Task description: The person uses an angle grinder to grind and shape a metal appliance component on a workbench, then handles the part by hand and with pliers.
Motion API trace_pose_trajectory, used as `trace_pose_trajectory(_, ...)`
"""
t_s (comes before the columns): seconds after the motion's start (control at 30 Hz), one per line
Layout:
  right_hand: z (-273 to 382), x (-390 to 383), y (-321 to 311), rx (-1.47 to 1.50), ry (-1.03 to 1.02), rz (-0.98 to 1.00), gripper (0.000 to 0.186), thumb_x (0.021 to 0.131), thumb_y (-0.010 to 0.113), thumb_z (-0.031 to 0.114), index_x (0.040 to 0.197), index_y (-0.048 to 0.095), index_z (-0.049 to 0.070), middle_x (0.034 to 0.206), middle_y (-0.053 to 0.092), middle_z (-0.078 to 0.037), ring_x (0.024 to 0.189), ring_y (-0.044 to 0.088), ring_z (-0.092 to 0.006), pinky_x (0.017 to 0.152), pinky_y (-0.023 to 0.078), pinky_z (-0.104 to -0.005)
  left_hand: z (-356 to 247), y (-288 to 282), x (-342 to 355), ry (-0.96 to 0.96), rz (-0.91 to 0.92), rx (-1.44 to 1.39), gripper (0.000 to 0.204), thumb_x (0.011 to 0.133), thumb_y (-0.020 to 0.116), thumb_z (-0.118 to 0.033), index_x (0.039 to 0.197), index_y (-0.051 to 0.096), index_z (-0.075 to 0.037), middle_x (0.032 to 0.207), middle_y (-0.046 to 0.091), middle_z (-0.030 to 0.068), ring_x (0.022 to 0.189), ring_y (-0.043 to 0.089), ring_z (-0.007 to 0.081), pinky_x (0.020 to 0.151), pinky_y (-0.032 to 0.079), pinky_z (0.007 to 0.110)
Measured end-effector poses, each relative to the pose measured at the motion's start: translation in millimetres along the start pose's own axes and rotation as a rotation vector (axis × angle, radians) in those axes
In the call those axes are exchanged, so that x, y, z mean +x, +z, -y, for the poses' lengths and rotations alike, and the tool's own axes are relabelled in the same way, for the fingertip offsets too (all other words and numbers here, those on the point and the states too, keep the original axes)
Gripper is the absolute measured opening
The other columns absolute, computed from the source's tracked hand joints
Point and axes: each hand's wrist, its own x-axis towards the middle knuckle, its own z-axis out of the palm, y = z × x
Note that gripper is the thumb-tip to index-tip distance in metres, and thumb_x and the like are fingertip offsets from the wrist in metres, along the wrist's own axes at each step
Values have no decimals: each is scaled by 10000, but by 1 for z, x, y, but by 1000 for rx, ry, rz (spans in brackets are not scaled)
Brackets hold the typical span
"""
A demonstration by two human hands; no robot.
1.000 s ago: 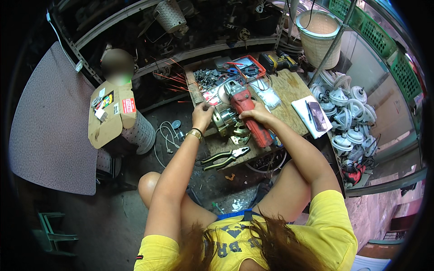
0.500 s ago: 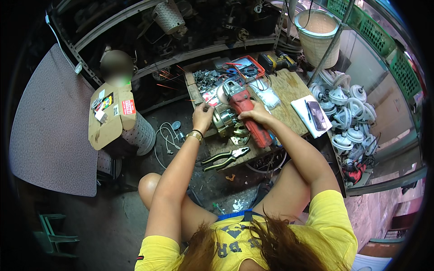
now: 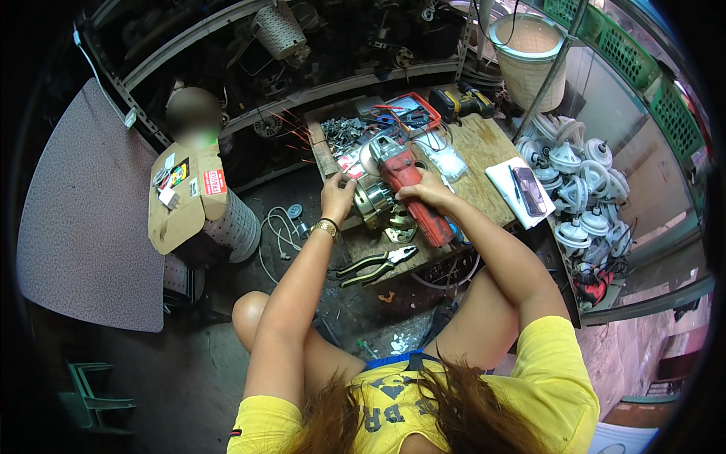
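Observation:
My right hand (image 3: 425, 191) is wrapped round the red body of an angle grinder (image 3: 412, 185), its metal head and disc pointing away from me. Orange sparks fly from near the disc toward the far left. Fingers drawn together, my left hand (image 3: 338, 198) is at the left side of a shiny brass-coloured motor (image 3: 373, 203), close to the disc. What its fingertips grip is too small to make out. A smaller brass-coloured metal part (image 3: 399, 229) lies just nearer than the motor. Pliers (image 3: 378, 265) with black and yellow-green handles rest at the wooden bench's (image 3: 484, 151) near edge.
Small metal parts (image 3: 344, 136), a red-rimmed tray (image 3: 420, 110) and a yellow-black drill (image 3: 454, 102) occupy the far bench. A phone (image 3: 528, 191) lies on a white cloth at right, beside piled white fan parts (image 3: 578, 189). A cardboard box (image 3: 185, 197) stands at left.
The spray of sparks has changed shape, with more streaks near the disc's far left. The view has shifted slightly; both hands and the grinder stay nearly in place.

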Motion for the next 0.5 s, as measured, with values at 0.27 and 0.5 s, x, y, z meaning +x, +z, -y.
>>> trace_pose_trajectory(0.27,-3,2,2,39,3,-17,598,630,789,173,1158,549,27,1004,633,-96,863,613,-194,794,502,-333,-2,-1,-2,-14,3,-48,230,832,654,-218,862,632,9,731,620,77,667,560,150,637,452,305)
trace_pose_trajectory(0.5,-4,1,-1,38,-5,-22,585,628,789,159,1142,548,17,992,632,-98,854,613,-196,789,505,-335,-27,-9,-13,-139,60,-185,241,832,659,-216,907,654,13,743,627,57,676,554,130,635,450,292)
